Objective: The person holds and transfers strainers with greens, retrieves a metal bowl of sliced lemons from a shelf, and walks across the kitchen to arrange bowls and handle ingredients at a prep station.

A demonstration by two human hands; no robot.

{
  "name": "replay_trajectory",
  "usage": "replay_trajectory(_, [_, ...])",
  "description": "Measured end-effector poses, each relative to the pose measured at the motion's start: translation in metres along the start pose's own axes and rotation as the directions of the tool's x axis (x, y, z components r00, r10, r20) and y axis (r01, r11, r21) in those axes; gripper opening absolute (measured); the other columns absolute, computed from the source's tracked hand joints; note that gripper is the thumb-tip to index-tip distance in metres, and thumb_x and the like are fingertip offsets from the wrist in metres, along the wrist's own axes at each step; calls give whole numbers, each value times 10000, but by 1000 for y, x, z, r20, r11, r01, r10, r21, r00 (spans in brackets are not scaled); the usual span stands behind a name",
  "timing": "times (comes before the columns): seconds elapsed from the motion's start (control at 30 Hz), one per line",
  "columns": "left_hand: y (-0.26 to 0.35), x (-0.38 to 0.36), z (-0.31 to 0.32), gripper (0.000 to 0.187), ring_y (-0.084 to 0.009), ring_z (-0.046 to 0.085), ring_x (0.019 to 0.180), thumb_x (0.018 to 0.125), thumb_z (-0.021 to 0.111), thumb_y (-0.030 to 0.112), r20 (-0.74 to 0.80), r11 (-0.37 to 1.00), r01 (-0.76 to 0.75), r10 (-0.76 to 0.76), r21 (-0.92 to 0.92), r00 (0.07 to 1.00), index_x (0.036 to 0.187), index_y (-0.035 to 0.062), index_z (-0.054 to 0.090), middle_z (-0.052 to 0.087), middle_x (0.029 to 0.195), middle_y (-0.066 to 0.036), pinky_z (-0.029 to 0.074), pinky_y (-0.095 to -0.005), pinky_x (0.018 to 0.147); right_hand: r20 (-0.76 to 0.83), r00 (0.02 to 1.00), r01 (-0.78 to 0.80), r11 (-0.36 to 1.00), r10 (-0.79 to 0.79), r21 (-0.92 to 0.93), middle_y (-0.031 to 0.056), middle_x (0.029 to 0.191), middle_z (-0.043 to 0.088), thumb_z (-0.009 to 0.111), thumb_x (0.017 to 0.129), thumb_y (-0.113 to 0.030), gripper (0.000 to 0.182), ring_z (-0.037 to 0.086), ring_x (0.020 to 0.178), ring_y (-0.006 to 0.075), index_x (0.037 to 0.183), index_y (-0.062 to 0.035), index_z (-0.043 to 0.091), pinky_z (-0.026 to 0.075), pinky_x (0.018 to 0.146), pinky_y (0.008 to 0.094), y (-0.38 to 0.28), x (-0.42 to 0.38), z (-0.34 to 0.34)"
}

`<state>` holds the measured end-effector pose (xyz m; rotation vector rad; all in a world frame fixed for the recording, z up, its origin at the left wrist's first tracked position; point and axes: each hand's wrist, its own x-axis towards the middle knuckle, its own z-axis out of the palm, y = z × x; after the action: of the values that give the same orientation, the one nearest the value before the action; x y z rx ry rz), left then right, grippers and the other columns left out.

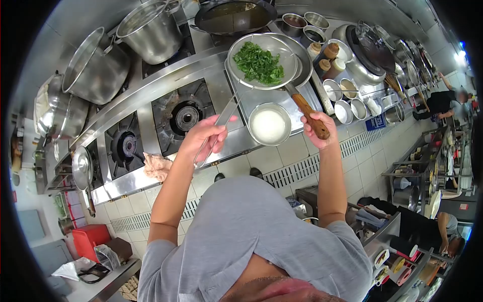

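Observation:
My left hand grips the long wire handle of a metal strainer that holds chopped green leaves. The strainer rests inside a ladle bowl whose wooden handle is in my right hand. Both sit over a steel tray on the stove counter. A small steel bowl of white liquid stands on the tray, between my two hands.
Gas burners lie to the left, with large steel pots behind them. A dark wok is at the back. Several seasoning bowls and bottles stand to the right. A person works far right.

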<state>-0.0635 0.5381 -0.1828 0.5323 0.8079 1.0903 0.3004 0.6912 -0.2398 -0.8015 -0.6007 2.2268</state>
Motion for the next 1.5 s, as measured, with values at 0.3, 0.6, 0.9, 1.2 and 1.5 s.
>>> replay_trajectory(0.3, [-20,93,-3,458,-102,523,543,983,601,114,13,999,52,-52,16,999,1400,-49,508,571,748,-2,402,-255,470,45,995,89,993,-93,83,175,915,738,503,1021,-489,624,674,596,193,1288,67,600,515,541,287,14,-7,-15])
replay_trajectory(0.6, [-38,146,-12,498,-94,530,574,977,614,102,-19,990,133,-134,-48,991,1422,-69,469,584,784,1,411,-237,482,-124,991,-54,998,52,-17,92,829,723,413,1069,-506,605,643,595,148,1241,22,651,485,533,251,67,-33,-59])
replay_trajectory(0.9, [-47,154,-11,523,-99,551,613,1027,605,284,-6,978,187,-188,-96,982,1436,-22,489,594,807,8,448,-246,510,-215,970,-126,992,118,-21,102,827,711,512,1050,-445,494,640,592,160,1199,4,657,498,518,275,84,-51,-83])
replay_trajectory(1.2, [-62,164,-48,605,-192,697,836,1022,562,514,183,936,330,-305,-123,935,1388,33,560,712,1065,-89,575,-320,719,-309,950,-76,995,50,-72,110,866,719,517,1046,-464,537,658,625,159,1250,20,627,517,547,272,108,-98,-66])
replay_trajectory(1.5, [-56,104,-86,799,-295,651,1050,1060,406,579,512,822,537,-384,-189,768,1584,-8,267,642,1312,-177,547,-431,900,-681,714,167,984,-161,-58,122,868,709,656,980,-467,547,687,672,187,1238,13,609,538,565,301,240,-206,1])
